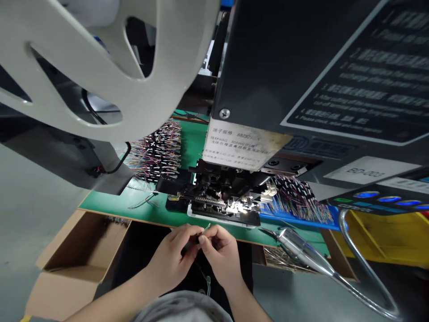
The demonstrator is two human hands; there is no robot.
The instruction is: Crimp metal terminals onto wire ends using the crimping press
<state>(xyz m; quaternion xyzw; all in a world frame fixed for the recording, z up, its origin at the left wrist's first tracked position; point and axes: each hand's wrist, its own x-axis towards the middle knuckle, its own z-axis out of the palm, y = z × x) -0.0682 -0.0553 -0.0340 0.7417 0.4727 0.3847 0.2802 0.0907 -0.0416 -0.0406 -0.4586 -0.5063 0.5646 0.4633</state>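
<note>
Low in the middle of the frame, the left hand [174,255] and the right hand [219,252] met just below the front edge of the green table [110,205]. Both had their fingers drawn in narrow, thumb against fingertips, pinching a thin wire [205,229] between them. Its short free end stuck up and to the right, its long axis slanted toward the machine [217,201] in the centre of the frame. How far the wire ran below the fingers could not be told. Bundles of coloured wires lay left [156,154] and right [295,199] of the machine. An open cardboard box [77,250] sat at lower left, and a bendable metal lamp arm [311,255] crossed the lower right.
</note>
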